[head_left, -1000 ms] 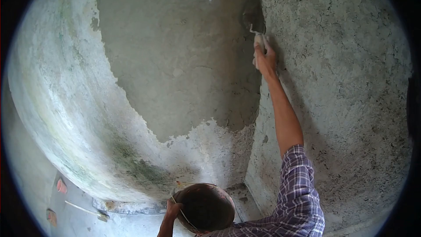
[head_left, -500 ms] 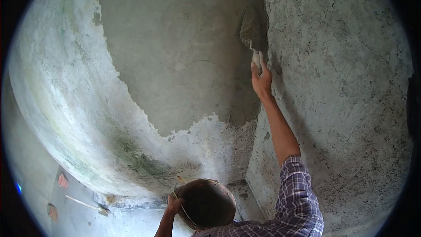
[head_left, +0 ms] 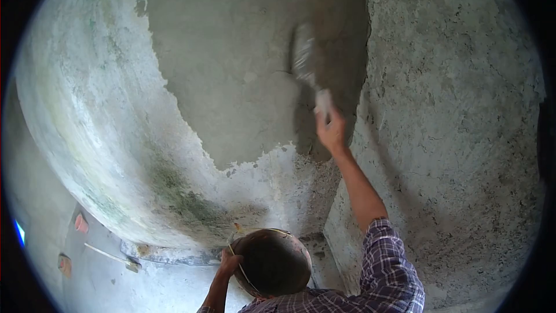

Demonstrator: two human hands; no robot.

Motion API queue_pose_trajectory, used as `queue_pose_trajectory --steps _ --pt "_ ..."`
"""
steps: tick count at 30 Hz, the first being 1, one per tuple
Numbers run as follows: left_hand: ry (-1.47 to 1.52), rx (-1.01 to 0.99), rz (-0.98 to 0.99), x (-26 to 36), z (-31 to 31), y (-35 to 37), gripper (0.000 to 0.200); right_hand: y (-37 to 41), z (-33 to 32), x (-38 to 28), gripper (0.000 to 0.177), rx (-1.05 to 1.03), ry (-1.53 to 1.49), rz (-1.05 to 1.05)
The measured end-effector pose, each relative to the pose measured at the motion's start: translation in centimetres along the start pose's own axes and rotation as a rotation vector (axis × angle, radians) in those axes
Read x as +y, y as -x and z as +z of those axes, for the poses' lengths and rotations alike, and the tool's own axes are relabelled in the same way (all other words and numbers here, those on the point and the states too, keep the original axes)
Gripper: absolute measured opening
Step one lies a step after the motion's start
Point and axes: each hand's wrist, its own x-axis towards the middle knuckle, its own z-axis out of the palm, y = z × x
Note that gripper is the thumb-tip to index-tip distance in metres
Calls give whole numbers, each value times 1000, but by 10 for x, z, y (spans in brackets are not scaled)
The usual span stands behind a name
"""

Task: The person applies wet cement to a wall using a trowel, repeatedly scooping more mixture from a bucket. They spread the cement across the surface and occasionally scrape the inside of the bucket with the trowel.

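Observation:
My right hand (head_left: 332, 130) grips the pale handle of a trowel (head_left: 303, 55), its blade against or very near the wet grey plaster (head_left: 220, 52) on the wall. Motion blurs the blade somewhat. Low in the view, my left hand (head_left: 230, 262) is closed on the rim of a round, dark-insided bucket (head_left: 272, 264), which is held close to my body. A thin wire-like handle runs along the bucket's left side. How much is in the bucket is too dark to tell.
A rough, bare wall (head_left: 457, 110) meets the plastered one at a corner on the right. At lower left, a reddish cup-like object (head_left: 81, 224), a long-handled tool (head_left: 110, 255) and an orange-brown block (head_left: 64, 265) are on the floor.
The trowel has swept left and slightly down across the plaster with my right hand. My left hand still holds the bucket in nearly the same place. The view has shifted slightly.

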Motion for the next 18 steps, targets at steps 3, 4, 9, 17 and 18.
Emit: queue_pose_trajectory --steps 3,4,9,17,18 --pt "37 23 -5 8 -2 15 51 -44 -11 7 52 173 -4 85" --pt "122 35 23 12 -2 15 52 -56 -13 15 51 178 -42 221" --pt "20 -55 -15 21 -10 18 72 -68 2 8 51 194 -101 332" --pt "-22 -112 -74 -4 -1 -2 70 -30 19 -39 51 -239 -16 193" --pt "4 -73 -24 12 4 1 61 -26 18 -43 51 -230 -89 197"
